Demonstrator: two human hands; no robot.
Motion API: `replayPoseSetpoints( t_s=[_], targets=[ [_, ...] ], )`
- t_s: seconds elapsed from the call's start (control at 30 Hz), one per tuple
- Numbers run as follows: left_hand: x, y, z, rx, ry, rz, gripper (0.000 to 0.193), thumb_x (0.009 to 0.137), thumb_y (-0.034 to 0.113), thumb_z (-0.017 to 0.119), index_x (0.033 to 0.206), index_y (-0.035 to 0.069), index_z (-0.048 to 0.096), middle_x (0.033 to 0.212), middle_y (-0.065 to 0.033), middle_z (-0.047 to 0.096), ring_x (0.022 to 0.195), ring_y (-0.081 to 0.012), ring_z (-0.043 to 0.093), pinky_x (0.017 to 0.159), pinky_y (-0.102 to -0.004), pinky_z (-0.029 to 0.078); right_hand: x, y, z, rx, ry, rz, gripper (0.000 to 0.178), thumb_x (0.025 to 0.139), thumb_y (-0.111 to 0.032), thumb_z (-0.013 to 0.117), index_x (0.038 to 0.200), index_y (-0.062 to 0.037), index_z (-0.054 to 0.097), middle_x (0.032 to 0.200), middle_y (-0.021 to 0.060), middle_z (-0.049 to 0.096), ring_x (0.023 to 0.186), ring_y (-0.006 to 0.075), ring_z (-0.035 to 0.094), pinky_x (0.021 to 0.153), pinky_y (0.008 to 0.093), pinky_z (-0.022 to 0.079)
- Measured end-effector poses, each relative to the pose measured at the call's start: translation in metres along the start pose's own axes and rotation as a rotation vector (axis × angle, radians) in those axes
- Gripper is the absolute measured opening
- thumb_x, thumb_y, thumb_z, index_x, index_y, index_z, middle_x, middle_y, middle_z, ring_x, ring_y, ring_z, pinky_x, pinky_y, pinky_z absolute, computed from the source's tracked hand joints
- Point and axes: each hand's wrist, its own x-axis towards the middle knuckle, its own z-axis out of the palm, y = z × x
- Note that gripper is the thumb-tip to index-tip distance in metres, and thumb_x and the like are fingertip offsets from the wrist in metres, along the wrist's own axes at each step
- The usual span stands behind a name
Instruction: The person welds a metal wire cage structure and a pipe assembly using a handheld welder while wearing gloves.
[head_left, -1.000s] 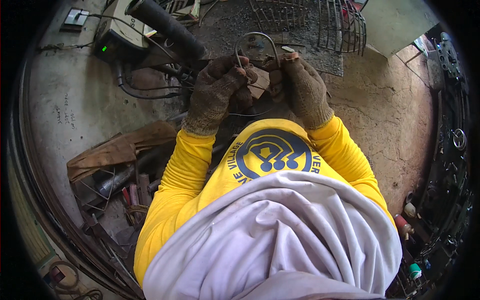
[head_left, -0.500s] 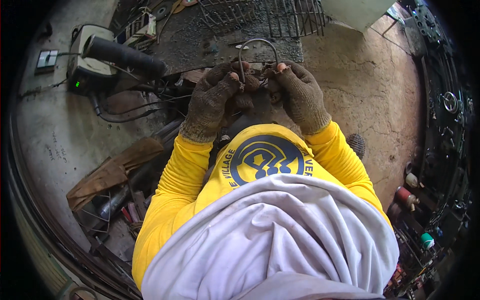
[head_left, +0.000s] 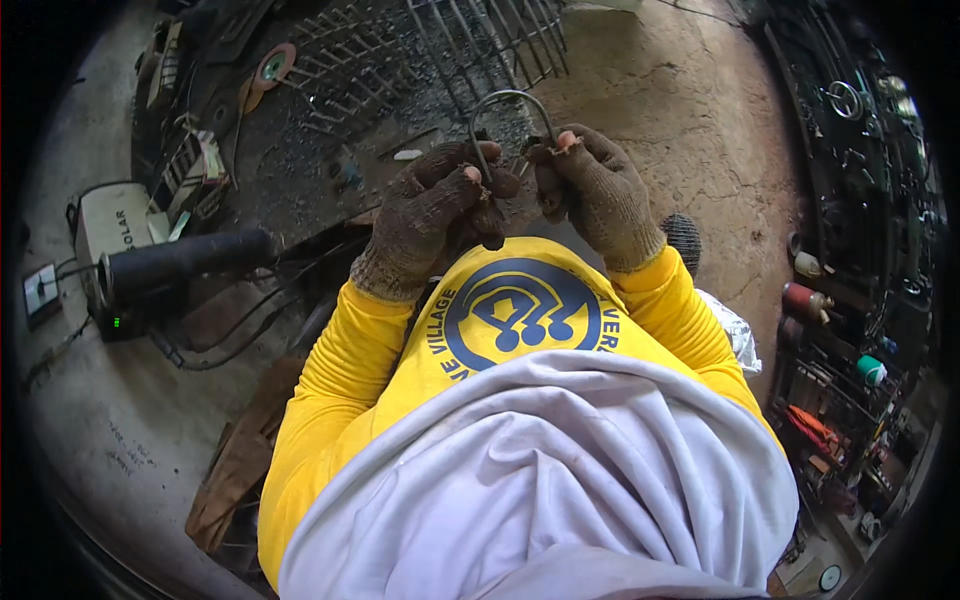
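Observation:
Between my hands is a thin metal rod bent into an arch [head_left: 509, 93], its curve turned away from me. My left hand [head_left: 425, 212] pinches one end between thumb and fingers. The other end sits in the grip of my right hand [head_left: 598, 192], near the thumb tip. Both hands wear dirty brown knit gloves with worn-through fingertips. The arch is held up in front of my yellow shirt, over the near edge of a dark metal worktop [head_left: 270, 165].
Welded bar grilles [head_left: 490, 45] and a grinding disc [head_left: 275, 65] lie on the worktop. At left stand a pale machine [head_left: 110, 230] and a black cylinder [head_left: 190, 265] with cables. Brown cloth [head_left: 235, 470] lies lower left. Dark shelving with a red container [head_left: 805, 300] lines the right.
My view has turned, so the worktop and machine appear shifted left and a white bag shows by my right arm. Both hands still hold the bent rod.

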Motion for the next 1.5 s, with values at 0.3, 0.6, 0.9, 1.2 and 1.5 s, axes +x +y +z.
replayPoseSetpoints(
  t_s=[0.3,0.6,0.9,1.2,1.5],
  targets=[
    [0.048,-0.008,0.041,0.113,0.137,-0.022,0.029,0.097,0.015,0.059,0.122,0.002,0.057,0.094,-0.0109,0.069,0.068,-0.0137,0.066,0.061,-0.0285,0.057,0.022,-0.018,-0.063,0.250,-0.119,0.102,0.062,0.097,-0.057,0.045,0.113,-0.0002,0.062,0.082,0.0051,0.062,0.066,0.0156,0.059,0.055,0.0273,0.047],
    [0.142,-0.069,0.131,0.171,0.247,0.066,0.028,0.098,0.016,0.058,0.120,0.000,0.058,0.093,-0.0100,0.069,0.067,-0.0129,0.065,0.059,-0.0271,0.057,0.044,-0.077,-0.195,-0.038,-0.180,0.036,0.038,0.094,-0.033,0.064,0.112,0.0003,0.062,0.083,0.0035,0.064,0.066,0.0107,0.059,0.058,0.0229,0.048],
    [0.255,-0.134,0.219,0.385,0.151,-0.044,0.023,0.097,0.017,0.060,0.114,0.002,0.061,0.089,-0.0058,0.066,0.066,-0.0111,0.063,0.057,-0.0253,0.054,0.039,-0.135,-0.339,-0.095,-0.052,0.025,0.027,0.097,-0.027,0.060,0.108,-0.0016,0.062,0.079,0.0027,0.060,0.065,0.0104,0.055,0.057,0.0236,0.045],
    [0.338,-0.157,0.221,0.263,0.149,0.119,0.023,0.096,0.020,0.062,0.109,0.002,0.063,0.086,-0.0067,0.067,0.067,-0.0125,0.064,0.058,-0.0258,0.054,0.095,-0.165,-0.380,-0.085,-0.036,0.021,0.026,0.098,-0.023,0.059,0.108,-0.0002,0.062,0.076,0.0035,0.061,0.064,0.0108,0.056,0.058,0.0242,0.046],
    [0.421,-0.137,0.187,0.063,0.292,0.276,0.018,0.096,0.019,0.062,0.109,0.006,0.063,0.086,-0.0036,0.066,0.068,-0.0118,0.062,0.058,-0.0273,0.053,0.222,-0.205,-0.386,-0.253,-0.235,0.112,0.027,0.098,-0.024,0.057,0.109,0.0013,0.062,0.079,0.0050,0.062,0.066,0.0121,0.059,0.060,0.0254,0.048]
  ],
)
